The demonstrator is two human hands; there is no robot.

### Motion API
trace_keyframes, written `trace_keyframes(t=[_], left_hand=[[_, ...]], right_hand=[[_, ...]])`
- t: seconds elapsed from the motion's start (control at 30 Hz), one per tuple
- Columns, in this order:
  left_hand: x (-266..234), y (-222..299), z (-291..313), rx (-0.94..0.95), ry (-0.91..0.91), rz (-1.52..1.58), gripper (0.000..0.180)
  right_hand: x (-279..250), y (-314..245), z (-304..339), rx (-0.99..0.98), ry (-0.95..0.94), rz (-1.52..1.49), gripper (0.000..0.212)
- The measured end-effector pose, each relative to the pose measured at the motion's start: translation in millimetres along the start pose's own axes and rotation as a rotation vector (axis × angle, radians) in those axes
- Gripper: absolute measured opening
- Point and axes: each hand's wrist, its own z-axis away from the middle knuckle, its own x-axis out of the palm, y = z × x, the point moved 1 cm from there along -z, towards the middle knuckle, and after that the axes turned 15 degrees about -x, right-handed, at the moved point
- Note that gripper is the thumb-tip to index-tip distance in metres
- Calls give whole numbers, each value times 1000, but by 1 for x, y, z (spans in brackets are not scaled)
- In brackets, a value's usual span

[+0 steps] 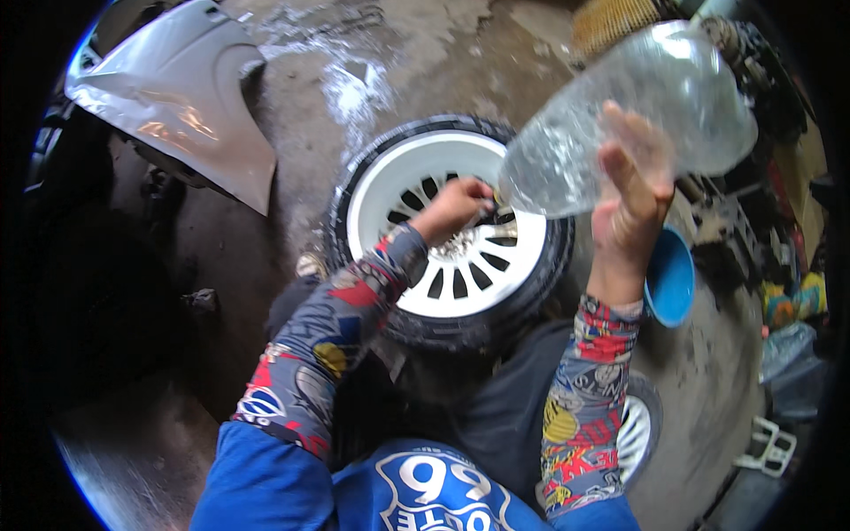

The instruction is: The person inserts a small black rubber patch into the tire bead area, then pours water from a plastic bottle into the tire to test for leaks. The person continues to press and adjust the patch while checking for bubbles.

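Across the upper right of the frame, a clear bottle [651, 84] hangs tilted above the floor [496, 71], its narrow end pointing down and left toward the middle. The right hand [630, 208] holds it, its grip spread against the bottle's side. Just beside the narrow end is the left hand [453, 208], its grip with the fingertips drawn together; whether they pinch anything, I cannot tell. Below the hands, at the centre, a wheel [460, 250] with a white rim and black tyre lies flat. Right of centre sits a blue bowl [673, 276], partly behind the right forearm. At lower right, a second wheel [636, 434] shows beside a patterned sleeve [584, 416]. At upper left is a grey fender [190, 102], with whitish wet patches [356, 96] to its right. Near the right edge lies a clear bag [786, 347].
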Motion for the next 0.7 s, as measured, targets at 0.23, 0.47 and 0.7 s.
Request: trace_keyframes(t=[0.23, 0.47, 0.7], left_hand=[[10, 20, 20, -266, 36, 144, 25], [-3, 46, 40, -198, -24, 157, 39], [-20, 58, 55, -130, 154, 235, 30]], right_hand=[[-10, 7, 6, 114, 123, 53, 47], [-53, 33, 5, 285, 597, 2, 46], [-109, 45, -10, 538, 933, -270, 46]])
